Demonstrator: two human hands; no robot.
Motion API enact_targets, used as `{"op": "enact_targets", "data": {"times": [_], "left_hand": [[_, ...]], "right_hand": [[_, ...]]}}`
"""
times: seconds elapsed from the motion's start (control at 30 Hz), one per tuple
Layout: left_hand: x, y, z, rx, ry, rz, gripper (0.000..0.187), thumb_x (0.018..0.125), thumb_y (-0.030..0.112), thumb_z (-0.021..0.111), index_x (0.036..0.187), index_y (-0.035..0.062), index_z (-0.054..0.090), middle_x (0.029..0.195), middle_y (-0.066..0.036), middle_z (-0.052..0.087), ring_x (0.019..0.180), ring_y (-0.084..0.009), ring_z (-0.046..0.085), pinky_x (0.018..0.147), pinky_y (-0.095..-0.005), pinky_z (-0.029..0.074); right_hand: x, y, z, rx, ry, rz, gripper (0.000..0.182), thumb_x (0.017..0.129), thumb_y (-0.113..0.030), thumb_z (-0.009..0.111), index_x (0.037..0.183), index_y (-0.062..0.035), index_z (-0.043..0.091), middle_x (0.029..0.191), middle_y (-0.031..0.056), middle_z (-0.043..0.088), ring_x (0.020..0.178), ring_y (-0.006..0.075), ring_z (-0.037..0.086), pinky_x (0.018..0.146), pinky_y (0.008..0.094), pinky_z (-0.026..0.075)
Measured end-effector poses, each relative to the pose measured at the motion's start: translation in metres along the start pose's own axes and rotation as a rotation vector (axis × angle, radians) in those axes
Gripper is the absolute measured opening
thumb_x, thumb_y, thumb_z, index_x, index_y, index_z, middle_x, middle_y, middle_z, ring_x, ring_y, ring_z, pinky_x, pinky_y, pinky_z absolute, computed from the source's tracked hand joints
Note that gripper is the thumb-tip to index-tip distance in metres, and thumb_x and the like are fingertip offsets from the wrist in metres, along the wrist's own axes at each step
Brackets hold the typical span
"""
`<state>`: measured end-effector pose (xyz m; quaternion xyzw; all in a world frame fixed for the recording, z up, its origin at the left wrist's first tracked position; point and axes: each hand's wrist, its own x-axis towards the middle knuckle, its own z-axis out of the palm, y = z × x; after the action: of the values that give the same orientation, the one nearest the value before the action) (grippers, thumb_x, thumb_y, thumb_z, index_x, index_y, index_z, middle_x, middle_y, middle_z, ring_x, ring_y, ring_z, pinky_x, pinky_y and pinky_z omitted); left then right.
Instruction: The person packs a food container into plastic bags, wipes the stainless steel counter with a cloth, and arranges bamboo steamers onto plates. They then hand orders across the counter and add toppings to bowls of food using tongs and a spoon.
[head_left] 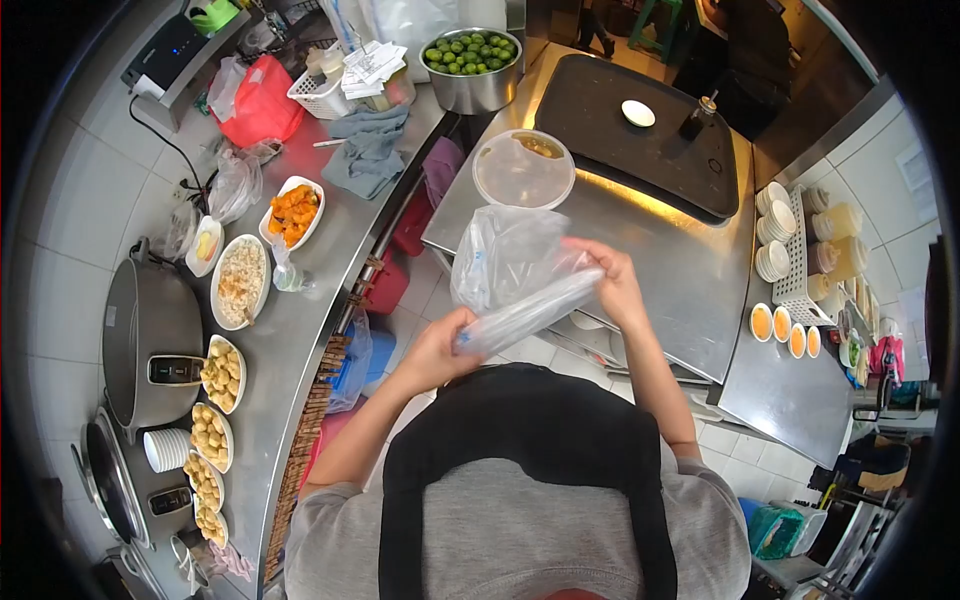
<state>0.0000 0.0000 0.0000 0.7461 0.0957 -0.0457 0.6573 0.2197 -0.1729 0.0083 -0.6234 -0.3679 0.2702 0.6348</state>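
Observation:
A clear plastic bag [505,250] is stretched between my two hands in front of my chest, its lower edge gathered into a long fold. My left hand [437,350] grips the fold's left end, fingers closed. At the other end, my right hand [612,280] pinches the plastic near the bag's upper right side. Just beyond the bag, a round plastic tub with a translucent lid [524,170] rests on the steel counter [650,270]. Through the lid, something brownish shows at its top edge.
Along the left counter [300,330] stand a bowl of orange food [293,212], a dish of rice-like food [241,282], several bowls of pale chunks [222,375] and a large pot [150,330]. Ahead are a pot of green limes [472,60] and a black tray [630,110]. Orange-filled cups [761,322] stand right.

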Motion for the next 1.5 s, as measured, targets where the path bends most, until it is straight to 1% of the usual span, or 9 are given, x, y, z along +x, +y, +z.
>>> {"op": "enact_targets", "data": {"times": [0.2, 0.33, 0.5, 0.6, 0.67, 0.97, 1.27, 1.37, 1.5], "left_hand": [[0.041, -0.027, -0.02, -0.779, 0.624, -0.095, 0.039, 0.073, -0.008, 0.042, 0.107, 0.009, 0.052, 0.087, -0.004, 0.055, 0.068, -0.011, 0.055, 0.062, -0.0239, 0.048], [0.03, 0.013, 0.009, -0.672, 0.152, -0.158, 0.037, 0.08, -0.002, 0.047, 0.116, 0.0069, 0.051, 0.092, -0.004, 0.059, 0.072, -0.011, 0.057, 0.061, -0.0222, 0.05], [0.035, 0.013, 0.005, -0.255, -0.649, -0.037, 0.027, 0.078, 0.001, 0.055, 0.104, 0.0004, 0.063, 0.089, 0.001, 0.063, 0.063, -0.0007, 0.042, 0.053, -0.0157, 0.033], [0.069, -0.015, -0.015, -0.02, -0.025, -0.181, 0.033, 0.074, 0.005, 0.063, 0.107, 0.0043, 0.063, 0.072, 0.004, 0.054, 0.062, -0.004, 0.04, 0.055, -0.0194, 0.035], [0.09, 0.002, -0.003, 0.172, 0.054, -0.061, 0.038, 0.072, 0.006, 0.065, 0.11, 0.0052, 0.061, 0.072, 0.001, 0.051, 0.064, -0.0062, 0.042, 0.057, -0.0211, 0.035], [0.159, 0.077, 0.046, 0.755, 0.163, 0.825, 0.03, 0.066, 0.001, 0.064, 0.096, 0.0048, 0.062, 0.104, -0.015, 0.053, 0.087, -0.0281, 0.057, 0.08, -0.0371, 0.045], [0.235, 0.028, 0.06, 1.058, -0.201, 0.468, 0.051, 0.056, 0.019, 0.076, 0.099, 0.0029, 0.052, 0.106, -0.011, 0.047, 0.108, -0.0281, 0.044, 0.083, -0.0419, 0.043], [0.241, 0.029, 0.063, 1.078, -0.295, 0.447, 0.062, 0.052, 0.02, 0.079, 0.104, 0.0028, 0.051, 0.107, -0.011, 0.046, 0.109, -0.0269, 0.043, 0.087, -0.043, 0.042], [0.245, 0.021, 0.048, 1.066, -0.426, 0.455, 0.067, 0.051, 0.02, 0.079, 0.107, 0.0033, 0.047, 0.112, -0.011, 0.044, 0.112, -0.0289, 0.04, 0.09, -0.0439, 0.038]], "right_hand": [[-0.049, -0.005, 0.016, 0.348, -0.383, 0.326, 0.027, 0.075, -0.003, 0.059, 0.102, -0.0027, 0.058, 0.082, 0.0052, 0.061, 0.079, 0.017, 0.057, 0.076, 0.0284, 0.045], [-0.053, 0.045, -0.014, -0.196, 0.053, 0.29, 0.028, 0.071, -0.001, 0.06, 0.099, -0.0019, 0.057, 0.089, 0.0078, 0.06, 0.083, 0.0195, 0.057, 0.078, 0.0293, 0.045], [-0.053, 0.028, -0.039, 0.582, 0.362, 0.342, 0.024, 0.072, 0.006, 0.049, 0.093, -0.0003, 0.058, 0.083, 0.009, 0.061, 0.071, 0.0155, 0.058, 0.063, 0.0298, 0.05], [-0.073, 0.01, -0.056, 0.872, -0.125, 0.194, 0.027, 0.077, 0.003, 0.05, 0.103, 0.0015, 0.055, 0.08, 0.0067, 0.059, 0.067, 0.0128, 0.057, 0.053, 0.0275, 0.049], [-0.074, 0.009, -0.057, 0.315, -0.526, 0.226, 0.042, 0.078, -0.003, 0.056, 0.118, 0.0031, 0.045, 0.075, 0.0049, 0.057, 0.061, 0.0108, 0.054, 0.046, 0.0253, 0.046], [-0.03, 0.015, -0.098, -0.188, 0.027, 0.524, 0.062, 0.071, -0.009, 0.067, 0.125, 0.0076, 0.04, 0.082, 0.0039, 0.054, 0.067, 0.0105, 0.051, 0.06, 0.0228, 0.043], [-0.001, -0.032, -0.074, -1.124, 0.459, -0.277, 0.018, 0.067, -0.002, 0.062, 0.085, -0.0041, 0.062, 0.084, 0.0136, 0.061, 0.073, 0.0279, 0.058, 0.068, 0.0323, 0.046], [0.016, -0.03, -0.044, -0.637, 0.024, 0.277, 0.009, 0.066, -0.002, 0.061, 0.074, -0.0013, 0.058, 0.088, 0.0159, 0.057, 0.086, 0.0348, 0.055, 0.076, 0.0385, 0.045], [0.007, 0.023, -0.07, -1.315, 0.058, 0.456, 0.047, 0.061, -0.013, 0.072, 0.102, -0.0039, 0.052, 0.116, 0.0164, 0.047, 0.108, 0.0332, 0.045, 0.086, 0.0398, 0.044]]}}
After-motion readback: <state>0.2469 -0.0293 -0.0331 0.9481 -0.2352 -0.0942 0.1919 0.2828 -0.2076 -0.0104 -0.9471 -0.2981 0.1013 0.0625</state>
